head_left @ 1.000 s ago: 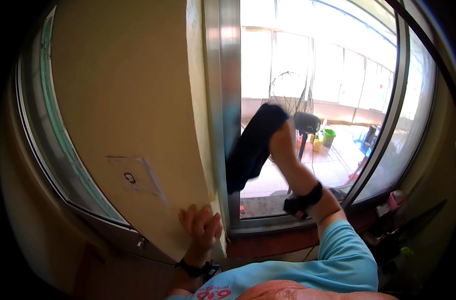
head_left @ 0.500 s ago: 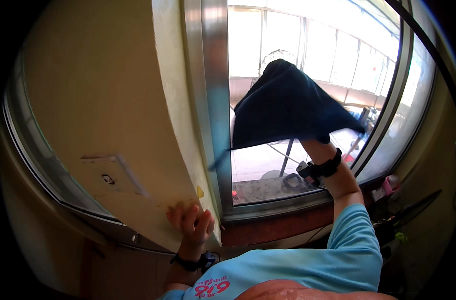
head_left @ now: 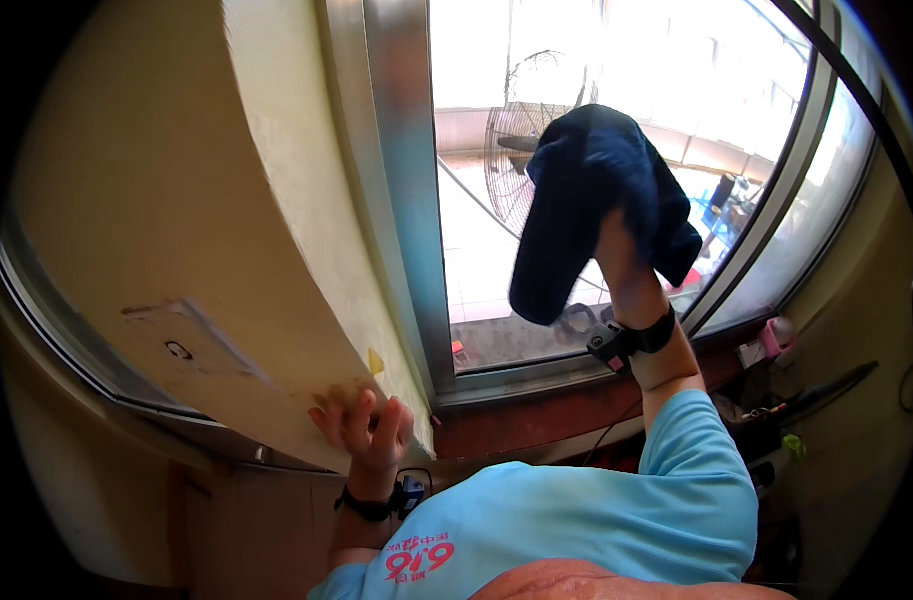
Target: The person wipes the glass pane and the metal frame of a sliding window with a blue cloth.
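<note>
A dark blue cloth [head_left: 577, 215] hangs folded over my right hand [head_left: 617, 238], in front of the window glass. The hand reaches up and holds the cloth; its fingers are hidden in the folds, and the wrist area is slightly blurred. Whether the cloth presses on the pane, I cannot tell. Lower left, my left hand [head_left: 369, 432] is raised with fingers apart and a little bent, holding nothing. Its fingertips are at the face of the yellowish wall pillar [head_left: 277, 330], near the corner. Both wrists wear black straps with small devices.
A metal window frame [head_left: 402, 180] stands between pillar and glass. Below it runs a reddish-brown sill [head_left: 527, 420]. Behind the glass stands a wire-caged fan [head_left: 507, 150]. At the right end of the sill sits a pink object [head_left: 777, 338], with dark clutter below it.
The cloth was spread wide like a triangle; now it hangs narrower, in folds around my right hand. My view has shifted slightly. My left hand stays by the pillar.
</note>
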Demonstrator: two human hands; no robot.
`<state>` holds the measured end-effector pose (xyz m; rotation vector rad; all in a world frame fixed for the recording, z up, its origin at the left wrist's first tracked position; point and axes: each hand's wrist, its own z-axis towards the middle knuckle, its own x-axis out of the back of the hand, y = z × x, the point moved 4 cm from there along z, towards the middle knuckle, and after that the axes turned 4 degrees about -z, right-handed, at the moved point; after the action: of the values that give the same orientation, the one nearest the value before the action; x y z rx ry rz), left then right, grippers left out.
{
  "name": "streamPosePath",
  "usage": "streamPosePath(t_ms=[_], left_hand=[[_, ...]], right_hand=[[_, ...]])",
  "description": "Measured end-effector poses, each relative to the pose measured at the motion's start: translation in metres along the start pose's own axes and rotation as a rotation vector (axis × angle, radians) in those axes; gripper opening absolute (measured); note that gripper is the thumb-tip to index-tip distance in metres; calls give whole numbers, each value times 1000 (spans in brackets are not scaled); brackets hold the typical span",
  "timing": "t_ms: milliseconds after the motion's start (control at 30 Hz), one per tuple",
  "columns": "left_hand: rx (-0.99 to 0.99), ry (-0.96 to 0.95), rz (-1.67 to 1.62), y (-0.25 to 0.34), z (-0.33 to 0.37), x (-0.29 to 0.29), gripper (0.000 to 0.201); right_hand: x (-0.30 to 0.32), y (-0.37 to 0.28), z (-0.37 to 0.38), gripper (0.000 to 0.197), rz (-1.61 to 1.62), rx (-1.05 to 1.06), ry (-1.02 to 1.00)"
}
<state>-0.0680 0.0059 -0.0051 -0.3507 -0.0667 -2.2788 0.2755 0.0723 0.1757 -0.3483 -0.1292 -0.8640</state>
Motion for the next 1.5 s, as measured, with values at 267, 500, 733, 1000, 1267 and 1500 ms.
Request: streamPosePath(t_ms=[267, 500, 733, 1000, 1267, 1500], left_hand=[[-28, 30, 28, 8, 26, 8, 18], [-58, 70, 42, 10, 30, 5, 14], [-23, 41, 49, 8, 23, 1, 19], [385, -304, 29, -24, -22, -12, 33], [-13, -121, 204, 14, 37, 12, 33], [17, -165, 50, 2, 10, 7, 36]], right_hand=[[38, -33, 3, 40, -156, 97, 2], [63, -13, -30, 46, -40, 59, -108], [68, -61, -55, 57, -146, 22, 92], [25, -35, -59, 64, -133, -33, 108], [-28, -21, -22, 71, -325, 93, 48], [-17, -50, 117, 64, -865, 383, 113]])
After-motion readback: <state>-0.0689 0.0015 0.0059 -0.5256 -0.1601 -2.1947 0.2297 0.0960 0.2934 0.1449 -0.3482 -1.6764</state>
